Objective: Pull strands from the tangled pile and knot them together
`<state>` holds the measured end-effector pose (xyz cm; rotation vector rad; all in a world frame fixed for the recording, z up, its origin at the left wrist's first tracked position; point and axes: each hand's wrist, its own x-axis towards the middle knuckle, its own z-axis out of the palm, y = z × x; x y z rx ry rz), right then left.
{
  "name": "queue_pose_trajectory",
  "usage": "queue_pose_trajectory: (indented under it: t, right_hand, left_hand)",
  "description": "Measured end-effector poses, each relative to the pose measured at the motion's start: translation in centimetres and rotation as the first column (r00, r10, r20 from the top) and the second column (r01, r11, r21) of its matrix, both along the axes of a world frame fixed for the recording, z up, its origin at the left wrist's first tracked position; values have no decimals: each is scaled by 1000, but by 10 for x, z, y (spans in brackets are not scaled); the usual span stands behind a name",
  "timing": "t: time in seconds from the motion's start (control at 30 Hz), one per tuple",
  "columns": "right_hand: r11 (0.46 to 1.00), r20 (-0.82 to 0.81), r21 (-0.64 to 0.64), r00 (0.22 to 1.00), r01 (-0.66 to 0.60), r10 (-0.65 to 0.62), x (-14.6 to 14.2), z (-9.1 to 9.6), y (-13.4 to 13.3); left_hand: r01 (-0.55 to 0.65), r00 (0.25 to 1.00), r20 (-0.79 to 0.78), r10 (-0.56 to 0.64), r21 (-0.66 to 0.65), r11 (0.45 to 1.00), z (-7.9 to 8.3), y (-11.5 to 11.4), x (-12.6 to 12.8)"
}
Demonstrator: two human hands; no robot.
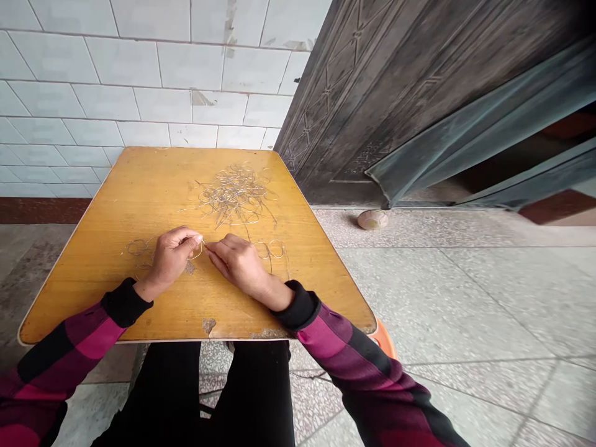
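Note:
My left hand and my right hand meet near the middle of a small yellow wooden table. Both are closed in a pinch on a thin wire piece held between their fingertips. A tangled pile of thin wire loops lies on the table just beyond my hands. A few bent wire loops rest to the right of my right hand, and others lie left of my left hand.
A white tiled wall stands behind the table. A dark carved door leans open at the right. A small round bowl sits on the speckled floor by the door. An orange stool edge shows under my right arm.

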<state>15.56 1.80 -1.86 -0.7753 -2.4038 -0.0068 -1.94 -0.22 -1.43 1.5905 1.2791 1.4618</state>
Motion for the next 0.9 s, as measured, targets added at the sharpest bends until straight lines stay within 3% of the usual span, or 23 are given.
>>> queue_pose_trajectory:
  t: [0.1, 0.2, 0.27, 0.4, 0.5, 0.63, 0.8, 0.9]
  right_hand:
    - [985, -90, -170, 996, -8, -7, -2, 1, -4]
    - [907, -206, -411, 979, -87, 1, -5, 2, -8]
    - [793, -304, -584, 953, -175, -14, -7, 2, -10]
    - [492, -469, -793, 876, -360, -115, -13, -3, -12]
    - [318, -522, -834, 832, -451, -188, -18, -6, -11]
    - [154, -535, -845, 799, -512, -275, -22, -6, -12]
    - [-7, -518, -827, 766, -562, -380, -23, -6, -12]
    - [-67, -494, -820, 762, -568, -418, -24, -6, -13]
  left_hand:
    - [-16, 998, 57, 15, 15, 1000, 2, 2, -1]
    - [-57, 995, 87, 52, 50, 997, 5, 4, -5]
    - [-77, 994, 85, 70, 83, 994, 5, 6, -8]
    - [-94, 992, 97, 82, 118, 989, 7, 9, -11]
    - [-110, 985, 147, 94, 103, 989, 8, 11, -12]
    - [-147, 974, 184, 130, 84, 986, 9, 14, -13]
    - [-166, 976, 156, 152, 79, 983, 9, 15, -13]
    - [-170, 976, 151, 155, 87, 982, 8, 16, -12]
